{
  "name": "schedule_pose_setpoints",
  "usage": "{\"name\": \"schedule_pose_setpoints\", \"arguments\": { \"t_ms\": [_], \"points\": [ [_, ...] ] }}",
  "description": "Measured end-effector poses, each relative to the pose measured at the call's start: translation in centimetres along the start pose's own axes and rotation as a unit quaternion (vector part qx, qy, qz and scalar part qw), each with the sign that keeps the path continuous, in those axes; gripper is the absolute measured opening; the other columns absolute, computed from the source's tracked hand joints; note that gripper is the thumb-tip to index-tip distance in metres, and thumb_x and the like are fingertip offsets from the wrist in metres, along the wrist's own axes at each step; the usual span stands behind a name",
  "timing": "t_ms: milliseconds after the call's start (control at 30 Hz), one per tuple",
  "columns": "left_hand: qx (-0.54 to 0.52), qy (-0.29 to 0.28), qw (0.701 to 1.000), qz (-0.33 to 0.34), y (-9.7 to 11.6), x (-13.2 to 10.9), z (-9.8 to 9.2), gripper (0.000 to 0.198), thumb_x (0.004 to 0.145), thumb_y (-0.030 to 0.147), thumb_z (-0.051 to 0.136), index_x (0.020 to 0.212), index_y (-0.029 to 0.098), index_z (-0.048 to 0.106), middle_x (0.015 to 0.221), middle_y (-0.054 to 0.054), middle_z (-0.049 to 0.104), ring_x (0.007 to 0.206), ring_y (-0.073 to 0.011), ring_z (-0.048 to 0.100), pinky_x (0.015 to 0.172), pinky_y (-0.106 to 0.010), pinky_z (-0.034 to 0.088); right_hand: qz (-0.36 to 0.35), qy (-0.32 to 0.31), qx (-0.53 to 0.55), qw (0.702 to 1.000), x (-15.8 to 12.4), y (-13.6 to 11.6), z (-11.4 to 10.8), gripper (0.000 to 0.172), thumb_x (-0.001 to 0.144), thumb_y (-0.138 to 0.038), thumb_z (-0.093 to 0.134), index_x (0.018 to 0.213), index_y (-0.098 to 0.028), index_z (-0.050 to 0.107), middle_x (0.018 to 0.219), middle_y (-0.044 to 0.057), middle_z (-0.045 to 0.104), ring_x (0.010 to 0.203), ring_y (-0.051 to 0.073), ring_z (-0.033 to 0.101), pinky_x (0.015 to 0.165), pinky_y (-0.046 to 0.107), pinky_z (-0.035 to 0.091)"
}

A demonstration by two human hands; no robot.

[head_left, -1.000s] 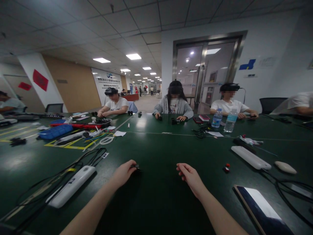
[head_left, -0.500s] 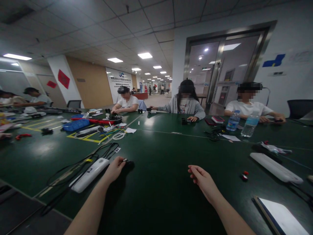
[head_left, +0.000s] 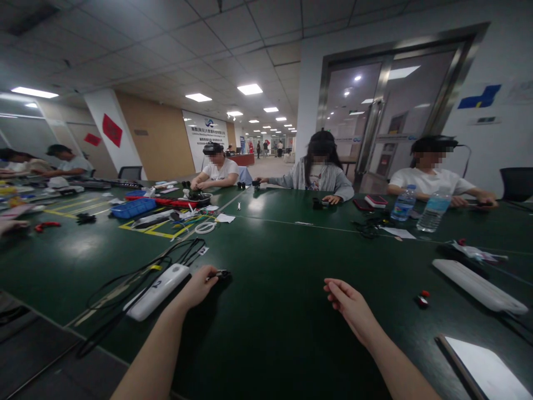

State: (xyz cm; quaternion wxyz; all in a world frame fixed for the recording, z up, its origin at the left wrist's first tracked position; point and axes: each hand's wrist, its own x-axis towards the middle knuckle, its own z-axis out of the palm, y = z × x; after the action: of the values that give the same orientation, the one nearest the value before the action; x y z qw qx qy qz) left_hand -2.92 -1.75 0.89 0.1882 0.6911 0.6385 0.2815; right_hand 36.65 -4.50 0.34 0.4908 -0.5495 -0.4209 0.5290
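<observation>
My left hand [head_left: 204, 284] is closed, its thumb and fingers pinching a small black object [head_left: 224, 274] with a pale, shiny part at the near end. The object is at the green tabletop, and its exact kind is too small and dark to make out. Just left of that hand is a white power strip [head_left: 160, 290] marked "2". My right hand [head_left: 347, 300] is over the table on the other side, thumb against loosely curled fingers. Nothing shows in it. The nearest thing to its right is a small red and black item [head_left: 422, 300].
Black cables [head_left: 137, 278] run beside the left strip. At right lie another white power strip [head_left: 478, 286] and a white-topped flat device [head_left: 485, 366]. Two water bottles [head_left: 435, 211] stand farther back. A blue tray [head_left: 133, 208] is at left. Several people sit around the table.
The view has shifted slightly, so things sit a little farther right. The small black object has turned a little in my left hand's grip. My right hand keeps its curled pose.
</observation>
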Motion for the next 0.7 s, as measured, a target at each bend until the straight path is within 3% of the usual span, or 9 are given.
{"name": "schedule_pose_setpoints", "arguments": {
  "t_ms": [700],
  "points": [
    [0.082,0.000,0.996,0.027,0.30,0.01,0.14,0.018,0.074,0.028,0.042,0.082,0.017,0.054,0.089,-0.006,0.054,0.083,-0.0183,0.053,0.077,-0.030,0.039,0.009,-0.022,-0.012,1.000,0.16,0.23,-0.27,0.030,0.070,-0.041,0.056,0.095,-0.024,0.061,0.091,0.005,0.060,0.077,0.020,0.052,0.064,0.033,0.044]
  ]
}}
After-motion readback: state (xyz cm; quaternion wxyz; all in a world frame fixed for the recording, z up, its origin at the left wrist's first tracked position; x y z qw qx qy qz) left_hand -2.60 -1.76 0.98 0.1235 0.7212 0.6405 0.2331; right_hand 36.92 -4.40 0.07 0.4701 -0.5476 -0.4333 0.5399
